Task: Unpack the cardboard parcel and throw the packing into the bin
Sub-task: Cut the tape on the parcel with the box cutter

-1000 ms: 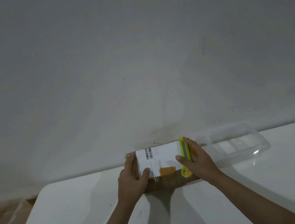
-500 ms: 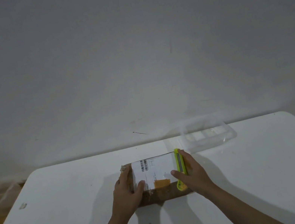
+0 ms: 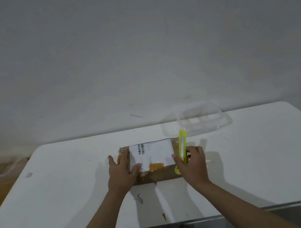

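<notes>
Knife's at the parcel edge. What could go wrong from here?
1. The left hand rests on the parcel beside the label; a slip of the green utility knife could reach its thumb.
2. A deep cut could damage the contents.
3. The clear plastic tray sits just behind and may get knocked.

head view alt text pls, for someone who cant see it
A person's left hand presses on a brown cardboard parcel with a white shipping label on a white table, while the right hand holds a yellow-green box cutter at its right edge. A clear plastic tray lies behind.
</notes>
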